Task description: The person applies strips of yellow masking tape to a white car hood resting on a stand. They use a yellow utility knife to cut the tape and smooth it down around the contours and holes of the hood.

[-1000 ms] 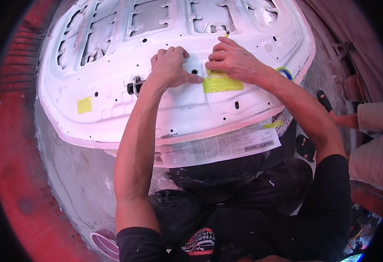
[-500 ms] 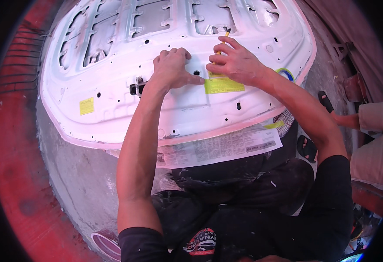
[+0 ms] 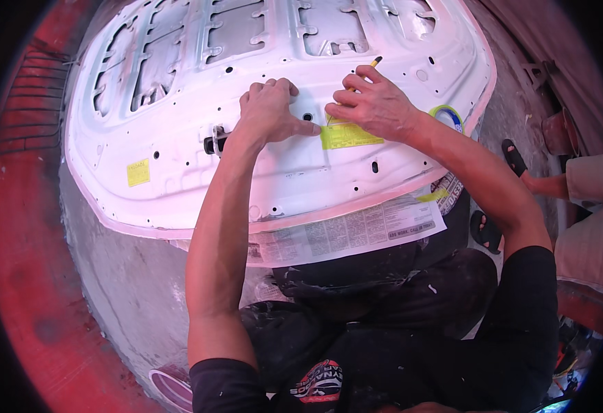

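Note:
The white car bonnet (image 3: 198,186) lies with its inner side up in front of me. Strips of yellow masking tape (image 3: 351,135) cover a small patch near its middle. My right hand (image 3: 375,107) is closed round a slim yellow cutter knife (image 3: 375,62) with a black end. The knife slants up and away; its thin lower tip is at the tape's upper left corner, partly hidden by my fingers. My left hand (image 3: 270,113) rests on the panel with fingers spread, its thumb touching the tape's left edge. A metal latch striker (image 3: 216,140) sits beside my left wrist.
A tape roll (image 3: 447,118) lies on the panel right of my hand. Another yellow taped patch (image 3: 138,172) is at the left. Newspaper (image 3: 356,234) hangs along the near edge. At the right stands another person's leg (image 3: 590,182) with dark sandals. Red flooring (image 3: 33,275) borders the left.
The cutter knife has tilted to the right in my right hand, its black end now lower and farther right. My left hand stays in nearly the same place.

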The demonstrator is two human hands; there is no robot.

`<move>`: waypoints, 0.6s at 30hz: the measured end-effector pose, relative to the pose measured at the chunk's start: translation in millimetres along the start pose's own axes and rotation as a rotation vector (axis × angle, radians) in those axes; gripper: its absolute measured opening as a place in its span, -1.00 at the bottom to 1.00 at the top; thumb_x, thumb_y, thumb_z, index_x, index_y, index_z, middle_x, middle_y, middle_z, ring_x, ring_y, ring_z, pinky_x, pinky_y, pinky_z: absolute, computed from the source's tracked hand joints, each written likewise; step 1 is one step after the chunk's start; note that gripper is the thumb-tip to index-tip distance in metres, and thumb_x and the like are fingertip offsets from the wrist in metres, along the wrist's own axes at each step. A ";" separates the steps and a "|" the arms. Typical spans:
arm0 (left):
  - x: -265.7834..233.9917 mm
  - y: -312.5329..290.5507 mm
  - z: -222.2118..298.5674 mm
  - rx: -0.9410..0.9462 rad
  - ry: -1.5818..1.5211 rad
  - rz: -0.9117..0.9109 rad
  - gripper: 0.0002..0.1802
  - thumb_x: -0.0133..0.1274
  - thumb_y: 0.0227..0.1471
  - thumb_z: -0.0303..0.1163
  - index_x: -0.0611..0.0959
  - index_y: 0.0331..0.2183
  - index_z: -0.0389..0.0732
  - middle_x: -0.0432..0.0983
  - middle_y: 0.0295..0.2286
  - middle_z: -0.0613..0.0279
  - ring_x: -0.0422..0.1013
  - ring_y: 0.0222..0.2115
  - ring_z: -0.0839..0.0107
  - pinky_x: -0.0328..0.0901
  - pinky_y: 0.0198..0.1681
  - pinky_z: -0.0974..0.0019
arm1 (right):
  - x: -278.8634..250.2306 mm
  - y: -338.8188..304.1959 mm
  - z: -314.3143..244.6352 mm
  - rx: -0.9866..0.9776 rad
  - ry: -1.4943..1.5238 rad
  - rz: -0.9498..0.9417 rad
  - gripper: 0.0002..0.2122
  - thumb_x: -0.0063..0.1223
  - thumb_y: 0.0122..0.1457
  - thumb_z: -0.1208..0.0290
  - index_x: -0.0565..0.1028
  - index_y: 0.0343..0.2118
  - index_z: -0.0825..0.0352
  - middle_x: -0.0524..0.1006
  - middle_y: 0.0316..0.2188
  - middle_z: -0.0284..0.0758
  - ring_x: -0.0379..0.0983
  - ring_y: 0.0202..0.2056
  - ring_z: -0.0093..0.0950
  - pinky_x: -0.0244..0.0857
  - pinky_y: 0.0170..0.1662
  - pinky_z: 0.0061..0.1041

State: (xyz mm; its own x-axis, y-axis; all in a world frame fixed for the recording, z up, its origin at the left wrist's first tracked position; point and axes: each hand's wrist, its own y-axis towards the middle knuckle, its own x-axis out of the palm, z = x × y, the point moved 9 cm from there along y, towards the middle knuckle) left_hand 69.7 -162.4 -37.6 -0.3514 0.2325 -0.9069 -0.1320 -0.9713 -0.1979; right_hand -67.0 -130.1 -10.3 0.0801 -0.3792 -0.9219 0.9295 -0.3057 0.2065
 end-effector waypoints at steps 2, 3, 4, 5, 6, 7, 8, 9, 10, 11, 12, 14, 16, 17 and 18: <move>0.2 0.2 0.4 0.002 0.002 -0.001 -0.01 0.47 -0.47 0.06 0.53 0.01 -0.25 0.52 -0.07 0.06 0.30 0.04 0.08 0.17 0.15 0.08 | 0.7 -1.6 0.5 0.023 0.017 -0.012 -0.75 0.09 0.07 0.41 0.54 -0.15 0.08 0.50 -0.25 -0.51 0.38 -0.08 -0.49 0.17 0.16 -0.33; 0.1 0.0 0.5 0.003 0.001 0.000 -0.01 0.47 -0.47 0.06 0.53 0.01 -0.26 0.52 -0.07 0.06 0.30 0.04 0.08 0.17 0.15 0.09 | 1.1 -2.7 0.6 0.036 0.026 -0.012 -0.74 0.09 0.07 0.42 0.54 -0.14 0.08 0.51 -0.25 -0.51 0.38 -0.09 -0.48 0.17 0.16 -0.34; -0.1 -0.2 0.5 0.004 0.000 0.000 -0.01 0.47 -0.47 0.06 0.53 0.01 -0.26 0.52 -0.07 0.06 0.30 0.04 0.08 0.18 0.15 0.09 | 1.9 -3.7 1.2 0.050 0.035 -0.011 -0.73 0.10 0.07 0.43 0.54 -0.13 0.08 0.51 -0.26 -0.51 0.38 -0.09 -0.48 0.17 0.15 -0.35; -0.2 -0.4 0.7 0.006 -0.001 0.001 -0.01 0.46 -0.47 0.07 0.53 0.01 -0.26 0.52 -0.07 0.06 0.30 0.04 0.08 0.18 0.15 0.09 | 0.7 -4.9 0.8 0.044 0.023 0.015 -0.75 0.08 0.08 0.41 0.54 -0.15 0.07 0.50 -0.29 -0.51 0.39 -0.11 -0.48 0.18 0.12 -0.36; -0.1 -0.2 0.7 0.007 -0.003 0.002 -0.01 0.46 -0.47 0.07 0.53 0.01 -0.26 0.52 -0.07 0.06 0.30 0.04 0.08 0.18 0.15 0.09 | -0.1 -6.1 0.7 0.039 0.012 0.041 -0.77 0.06 0.09 0.39 0.53 -0.16 0.07 0.49 -0.33 -0.51 0.40 -0.12 -0.49 0.19 0.08 -0.38; 0.3 0.0 0.7 0.008 -0.005 0.003 -0.01 0.46 -0.47 0.07 0.53 0.01 -0.26 0.52 -0.07 0.06 0.30 0.04 0.09 0.18 0.14 0.09 | -1.3 -7.2 0.3 0.034 0.000 0.066 -0.79 0.04 0.10 0.37 0.52 -0.18 0.06 0.49 -0.36 -0.51 0.41 -0.14 -0.49 0.19 0.04 -0.39; 0.3 0.1 0.8 0.009 -0.007 0.005 -0.01 0.46 -0.47 0.07 0.53 0.01 -0.26 0.52 -0.07 0.06 0.30 0.03 0.09 0.19 0.14 0.10 | -0.3 -8.0 0.6 0.044 0.008 0.061 -0.79 0.04 0.10 0.37 0.52 -0.17 0.06 0.49 -0.36 -0.51 0.41 -0.14 -0.49 0.19 0.04 -0.40; 0.4 0.2 0.9 0.010 -0.002 0.004 -0.01 0.46 -0.47 0.07 0.53 0.00 -0.26 0.52 -0.07 0.05 0.30 0.03 0.09 0.19 0.14 0.10 | 0.3 -9.0 0.7 0.055 0.016 0.056 -0.78 0.04 0.11 0.37 0.53 -0.15 0.06 0.50 -0.35 -0.51 0.41 -0.14 -0.48 0.19 0.03 -0.40; 0.3 0.2 1.1 0.011 0.004 0.003 -0.02 0.46 -0.46 0.07 0.53 0.00 -0.26 0.52 -0.07 0.05 0.31 0.03 0.09 0.19 0.14 0.11 | 0.7 -10.0 0.9 0.066 0.024 0.051 -0.77 0.04 0.11 0.37 0.53 -0.14 0.05 0.50 -0.35 -0.51 0.41 -0.15 -0.48 0.19 0.03 -0.41; -0.4 -0.4 0.9 0.010 0.010 0.004 -0.02 0.45 -0.46 0.07 0.53 0.00 -0.26 0.52 -0.07 0.05 0.31 0.03 0.09 0.19 0.14 0.11 | 0.5 -10.1 0.4 0.070 0.021 0.045 -0.77 0.04 0.11 0.37 0.53 -0.14 0.05 0.51 -0.35 -0.51 0.41 -0.15 -0.48 0.19 0.02 -0.42; -0.8 -0.8 0.7 0.011 0.007 0.006 -0.02 0.46 -0.46 0.07 0.53 0.00 -0.26 0.52 -0.07 0.05 0.31 0.03 0.09 0.19 0.14 0.11 | 0.2 -10.3 -0.1 0.075 0.017 0.039 -0.76 0.04 0.11 0.37 0.53 -0.13 0.05 0.51 -0.35 -0.51 0.40 -0.15 -0.48 0.19 0.01 -0.42; -1.0 -1.3 1.0 0.014 0.002 0.011 -0.03 0.46 -0.45 0.06 0.53 0.00 -0.27 0.52 -0.07 0.04 0.31 0.03 0.09 0.20 0.14 0.10 | 0.3 -11.3 -0.6 0.086 0.013 0.027 -0.76 0.04 0.12 0.37 0.54 -0.13 0.05 0.52 -0.35 -0.51 0.40 -0.16 -0.48 0.19 0.00 -0.43; -1.2 -2.0 1.7 0.011 0.000 0.011 -0.03 0.47 -0.45 0.05 0.53 -0.01 -0.28 0.52 -0.07 0.03 0.32 0.02 0.08 0.21 0.13 0.11 | 1.4 -12.8 -1.1 0.099 0.013 0.015 -0.76 0.04 0.12 0.36 0.54 -0.13 0.06 0.52 -0.36 -0.52 0.40 -0.17 -0.48 0.18 -0.01 -0.44; -1.5 -2.2 2.4 0.011 0.000 0.010 -0.03 0.48 -0.45 0.05 0.53 -0.01 -0.29 0.52 -0.07 0.03 0.32 0.02 0.08 0.22 0.12 0.11 | 1.0 -13.7 -1.1 0.108 0.025 0.016 -0.76 0.04 0.12 0.37 0.55 -0.13 0.06 0.52 -0.36 -0.52 0.40 -0.17 -0.48 0.18 -0.01 -0.44; -1.4 -2.7 3.2 0.014 0.001 0.009 -0.04 0.48 -0.43 0.04 0.53 -0.01 -0.28 0.52 -0.08 0.03 0.33 0.01 0.08 0.23 0.11 0.12 | 0.5 -14.7 -1.4 0.117 0.037 0.017 -0.76 0.03 0.12 0.37 0.55 -0.13 0.07 0.52 -0.36 -0.52 0.40 -0.18 -0.47 0.18 -0.02 -0.44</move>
State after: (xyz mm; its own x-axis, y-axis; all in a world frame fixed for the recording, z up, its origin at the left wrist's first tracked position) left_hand 67.6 -160.0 -34.5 -0.3518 0.2235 -0.9090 -0.1418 -0.9726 -0.1842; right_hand -80.1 -124.6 -14.2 0.1107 -0.3533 -0.9289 0.8795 -0.4005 0.2571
